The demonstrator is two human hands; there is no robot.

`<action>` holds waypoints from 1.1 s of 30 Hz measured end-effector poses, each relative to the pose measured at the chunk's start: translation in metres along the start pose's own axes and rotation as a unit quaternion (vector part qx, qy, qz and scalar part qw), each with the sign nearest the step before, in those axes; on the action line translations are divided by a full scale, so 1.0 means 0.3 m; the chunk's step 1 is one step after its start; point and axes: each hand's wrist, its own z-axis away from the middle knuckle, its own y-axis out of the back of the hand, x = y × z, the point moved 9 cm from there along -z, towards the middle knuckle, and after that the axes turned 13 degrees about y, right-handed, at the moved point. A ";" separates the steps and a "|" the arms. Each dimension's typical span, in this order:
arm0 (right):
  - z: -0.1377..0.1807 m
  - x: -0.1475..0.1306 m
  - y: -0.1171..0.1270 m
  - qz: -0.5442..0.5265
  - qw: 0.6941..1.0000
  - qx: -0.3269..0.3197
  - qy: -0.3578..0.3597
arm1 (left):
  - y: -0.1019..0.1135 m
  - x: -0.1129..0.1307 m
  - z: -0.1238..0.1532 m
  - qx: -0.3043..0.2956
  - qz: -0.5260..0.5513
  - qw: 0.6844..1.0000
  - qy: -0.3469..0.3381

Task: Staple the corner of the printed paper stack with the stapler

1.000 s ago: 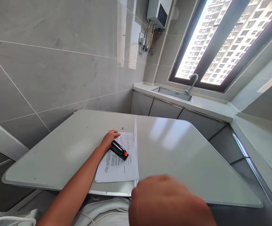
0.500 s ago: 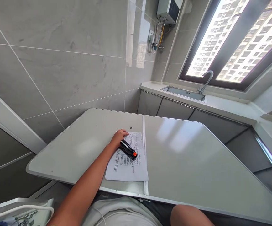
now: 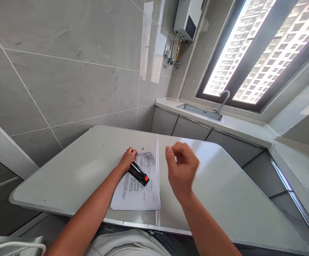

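Printed paper [image 3: 136,203] lies on the folding table left of its centre seam; whether it is one sheet or a stack is unclear. A black stapler [image 3: 139,173] with an orange end rests slantwise on it. My left hand [image 3: 129,156] is at the paper's upper left corner, its bent fingers closed on that edge, with the stapler just beside the wrist. Over the table's right half, my right hand [image 3: 182,167] is raised in a loose fist, thumb toward the paper, and nothing shows in it. The paper's upper right corner looks slightly curled.
The pale table [image 3: 63,177] has a metal seam [image 3: 157,177] and tiny dark marks [image 3: 142,148] beyond the paper. Behind it stands a counter with a sink [image 3: 199,112] and faucet [image 3: 222,101]. A tiled wall is on the left, and a white object [image 3: 18,245] sits at lower left.
My right hand has come up from beside my lap to above the table and curled. My left fingers have bent more at the paper's edge. The view has shifted slightly.
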 end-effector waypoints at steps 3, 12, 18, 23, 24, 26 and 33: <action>0.027 0.324 -0.129 0.095 0.979 -0.057 -0.170 | 0.013 0.008 0.003 0.009 0.006 1.000 0.008; 0.293 0.590 -0.331 0.101 0.949 -0.233 -0.187 | 0.024 -0.001 -0.012 0.018 0.058 0.997 0.044; 0.299 0.546 -0.351 0.161 0.938 -0.211 -0.221 | 0.057 0.017 -0.003 0.043 0.069 0.996 0.031; 0.310 0.535 -0.313 0.190 0.926 -0.211 -0.248 | 0.096 0.036 0.004 0.072 0.089 0.993 0.027; 0.312 0.538 -0.300 0.192 0.924 -0.213 -0.252 | 0.096 0.042 0.006 0.070 0.092 0.993 0.024; 0.312 0.546 -0.269 0.197 0.921 -0.217 -0.256 | 0.091 0.059 0.012 0.060 0.101 0.993 0.015; 0.313 0.626 -0.184 0.178 0.919 -0.261 -0.235 | 0.013 0.149 0.045 -0.062 0.127 0.988 -0.066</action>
